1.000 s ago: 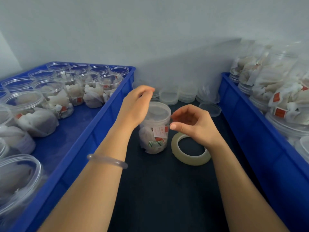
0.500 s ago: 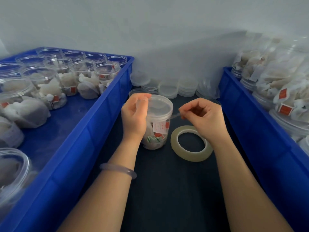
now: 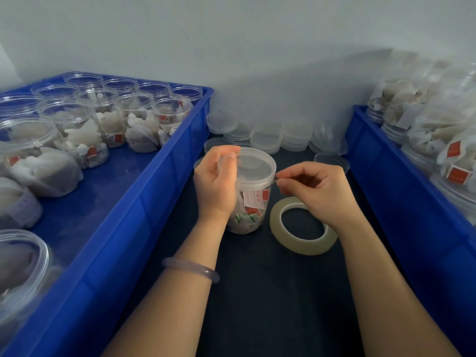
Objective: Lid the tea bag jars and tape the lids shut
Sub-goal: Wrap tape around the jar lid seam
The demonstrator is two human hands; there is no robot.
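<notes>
- The dark worktop runs from 6 o'clock up to the wall at 12, between two crates.
- The left blue crate fills the 9 o'clock side. It holds the open jars, lidless, with tea bags inside. They crowd its far end and near corner.
- The right blue crate stands at 3 o'clock. More tea bag containers are piled above its rim; I cannot tell whether each is lidded.
- The spare lids sit in low stacks along the wall at 12 o'clock, just behind the jar I am working on.
- My left hand wraps the jar's 9 o'clock side. The fingers are curled round its wall, with the fingertips up at the lid's rim.
- My right hand is at the jar's 3 o'clock. Finger and thumb are pressed together on the tape strip and the other fingers are curled in.
- The jar stands upright mid-worktop with tea bags inside and its lid seated on top.
- The tape roll lies flat at the jar's 4 o'clock, just beside it and partly under my right wrist.
- A pale bracelet rings my left forearm at 7 o'clock.
- The tape strip is short and clear. It reaches from my right fingertips to the lid's edge.
</notes>
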